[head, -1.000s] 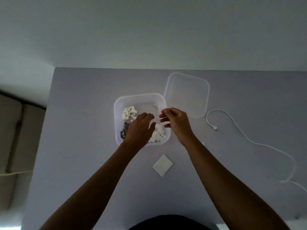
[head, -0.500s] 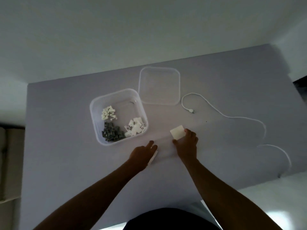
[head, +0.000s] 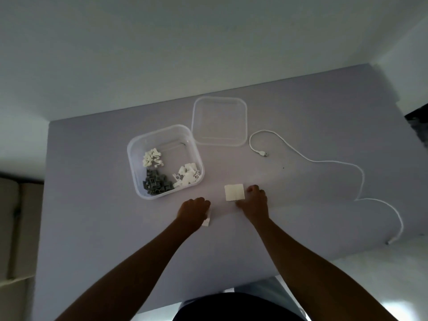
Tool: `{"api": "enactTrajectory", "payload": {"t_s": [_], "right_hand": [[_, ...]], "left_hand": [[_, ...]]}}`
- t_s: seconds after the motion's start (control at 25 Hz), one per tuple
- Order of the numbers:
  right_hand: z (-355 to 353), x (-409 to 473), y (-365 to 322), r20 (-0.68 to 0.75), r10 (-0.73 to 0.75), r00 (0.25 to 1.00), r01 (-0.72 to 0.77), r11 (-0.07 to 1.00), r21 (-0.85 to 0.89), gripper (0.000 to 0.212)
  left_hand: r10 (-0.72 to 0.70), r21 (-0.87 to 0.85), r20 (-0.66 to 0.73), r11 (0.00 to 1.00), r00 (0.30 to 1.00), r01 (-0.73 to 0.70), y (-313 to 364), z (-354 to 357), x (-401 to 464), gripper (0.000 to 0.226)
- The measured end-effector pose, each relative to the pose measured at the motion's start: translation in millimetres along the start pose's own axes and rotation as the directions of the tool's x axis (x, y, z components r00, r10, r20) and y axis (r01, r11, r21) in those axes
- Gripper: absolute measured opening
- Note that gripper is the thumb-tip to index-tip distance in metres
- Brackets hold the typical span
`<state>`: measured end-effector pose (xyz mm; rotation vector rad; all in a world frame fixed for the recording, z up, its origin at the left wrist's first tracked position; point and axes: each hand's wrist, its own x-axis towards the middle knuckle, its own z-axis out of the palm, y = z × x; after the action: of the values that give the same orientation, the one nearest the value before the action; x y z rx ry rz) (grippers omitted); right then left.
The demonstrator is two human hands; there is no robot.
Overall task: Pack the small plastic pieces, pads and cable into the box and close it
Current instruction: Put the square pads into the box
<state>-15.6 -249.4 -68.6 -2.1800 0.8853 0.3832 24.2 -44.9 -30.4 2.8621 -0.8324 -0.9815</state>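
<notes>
Hands pinch square white pads point(head: 234, 192) (box point(head: 139, 156) clear plastic); lid point(head: 220, 121) off.

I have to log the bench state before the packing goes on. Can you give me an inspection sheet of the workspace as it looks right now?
Surface: grey table, dimly lit.
Job's things: clear box open, holding white pieces, grey pieces and more white pieces; lid lies off, behind the box; one white pad flat on the table, a second pad mostly hidden under the left hand.
Clutter: nothing seen.
Hands: left hand grips the second pad; right hand touches the flat pad's edge, grip unclear.
Cables: white cable loose on the table, right of the box.
Surroundings: pale wall; beige furniture at left.
</notes>
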Motion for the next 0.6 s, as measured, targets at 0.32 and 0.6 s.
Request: {"api": "enactTrajectory", "payload": {"t_s": [0.32,0.6], "right_hand": [[9,-9,-18,-0.044,-0.067,0.997,0.062,0.993,-0.102,0.061],[9,-3,-20,0.023,-0.064,0.998,0.066,0.989,-0.135,0.050]], "left_hand": [[-0.220,-0.497,-0.138,0.859,0.966,0.125,-8,-14,-18,0.021],[-0.359,-0.781,-0.170,0.617,0.918,0.097,-22,-43,-22,0.014]]}}
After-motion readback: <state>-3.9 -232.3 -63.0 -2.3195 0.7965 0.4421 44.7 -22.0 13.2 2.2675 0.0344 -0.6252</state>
